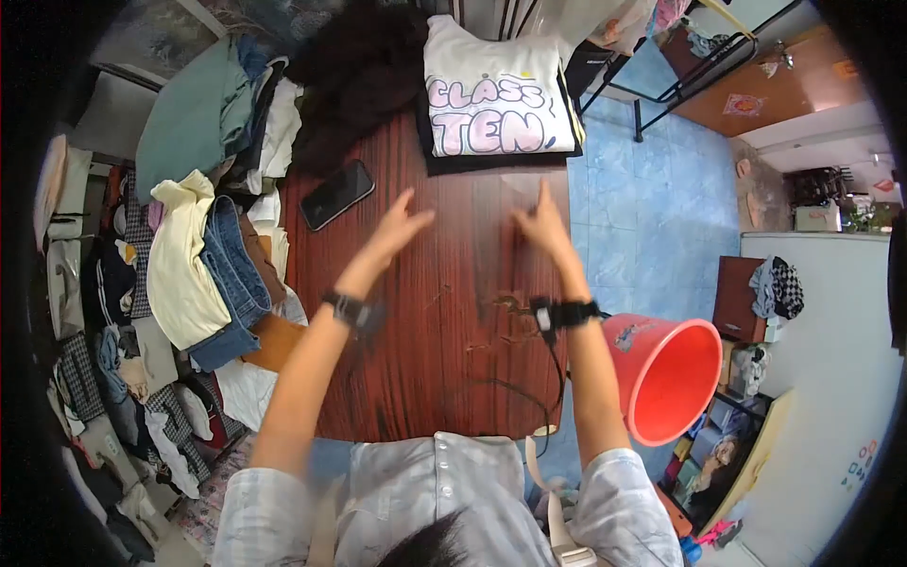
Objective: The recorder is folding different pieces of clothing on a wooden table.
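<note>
My left hand (400, 225) hovers over the dark red wooden table (425, 368), its fingers apart and holding nothing. A black smartphone (337, 195) lies to its left. My right hand (544, 221) is near the table's right edge, also with spread fingers and nothing in them. Just beyond both hands, a folded white T-shirt (496, 92) with pink printed lettering lies on top of darker folded clothes. A heap of black cloth (361, 78) lies to the left of this stack. Both wrists wear black bands, and a cable hangs from the right one.
At the left are folded clothes, with cream trousers (186, 266), blue jeans (237, 262) and a green garment (186, 120). A red plastic bucket (673, 379) stands at the right, beside the table. Blue tiled floor (659, 205) shows past the table's right edge.
</note>
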Demonstrator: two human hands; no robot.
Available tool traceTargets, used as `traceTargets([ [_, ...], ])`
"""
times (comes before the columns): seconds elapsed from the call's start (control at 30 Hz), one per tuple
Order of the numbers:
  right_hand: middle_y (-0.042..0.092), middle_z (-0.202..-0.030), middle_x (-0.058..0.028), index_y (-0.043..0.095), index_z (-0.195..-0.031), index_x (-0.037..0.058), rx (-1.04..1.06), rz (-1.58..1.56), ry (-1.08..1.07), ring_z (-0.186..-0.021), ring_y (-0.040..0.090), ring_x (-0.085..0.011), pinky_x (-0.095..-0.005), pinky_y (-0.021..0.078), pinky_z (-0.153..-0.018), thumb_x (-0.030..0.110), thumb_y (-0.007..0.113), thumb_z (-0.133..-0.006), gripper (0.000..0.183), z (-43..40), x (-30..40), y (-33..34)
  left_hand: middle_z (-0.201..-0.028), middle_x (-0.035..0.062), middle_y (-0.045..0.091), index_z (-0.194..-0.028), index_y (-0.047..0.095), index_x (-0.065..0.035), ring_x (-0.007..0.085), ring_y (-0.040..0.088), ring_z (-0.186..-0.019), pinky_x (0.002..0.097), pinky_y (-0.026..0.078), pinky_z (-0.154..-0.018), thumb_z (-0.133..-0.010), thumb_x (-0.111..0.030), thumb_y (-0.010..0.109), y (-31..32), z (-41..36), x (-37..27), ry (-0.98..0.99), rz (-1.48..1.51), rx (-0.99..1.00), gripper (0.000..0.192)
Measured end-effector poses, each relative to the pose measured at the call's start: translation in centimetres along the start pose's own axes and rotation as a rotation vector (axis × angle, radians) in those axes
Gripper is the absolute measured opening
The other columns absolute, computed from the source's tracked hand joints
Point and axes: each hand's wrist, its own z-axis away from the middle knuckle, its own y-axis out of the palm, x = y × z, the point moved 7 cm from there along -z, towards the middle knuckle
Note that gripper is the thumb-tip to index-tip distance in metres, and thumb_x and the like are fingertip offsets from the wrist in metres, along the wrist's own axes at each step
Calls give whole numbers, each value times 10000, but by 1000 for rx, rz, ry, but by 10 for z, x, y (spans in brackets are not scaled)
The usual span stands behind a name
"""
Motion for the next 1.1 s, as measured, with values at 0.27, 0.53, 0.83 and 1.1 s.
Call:
traceTargets([
  [0.27, 113, -1424, -202, 275, -1348, 99, 49, 430, -137, -1319, 79, -390, -661, 132, -961, 246, 623, -775, 686, 140, -2, 53, -1440, 109, 158, -1327, 333, -85, 323, 106, -1330, 499, 99, -1061, -833, -248, 556, 28, 101, 77, 339, -876, -72, 566],
  [0.53, 539, -1115, -198, 400, -1224, -26, -76, -550, 18, -1041, 533, -283, -393, 429, -877, 312, 578, -830, 549, 45, 18, 19, -1450, 172, -16, -1398, 115, -96, 365, -23, -1331, 646, 22, -975, -783, -469, 576, 15, 168, 140, 66, -987, -106, 854],
  [0.83, 357, -1288, -193, 308, -1267, -7, -86, -1353, 285, -1155, 409, -332, -414, 387, -929, 412, 594, -809, 683, -89, 33, 20, -1445, 172, -112, -1390, 121, -44, 349, -176, -1315, 697, -77, -913, -734, -517, 590, 15, 162, 171, -35, -996, 21, 935],
  [1.1, 538, -988, -81, 502, -1040, 96, -163, -1484, 398, -953, 514, -230, -359, 464, -767, 358, 680, -745, 433, -104, 58, 23, -1452, 145, -111, -1401, 120, -99, 330, -176, -1319, 696, -94, -913, -722, -521, 598, 13, 165, 179, -35, -938, -11, 931],
])
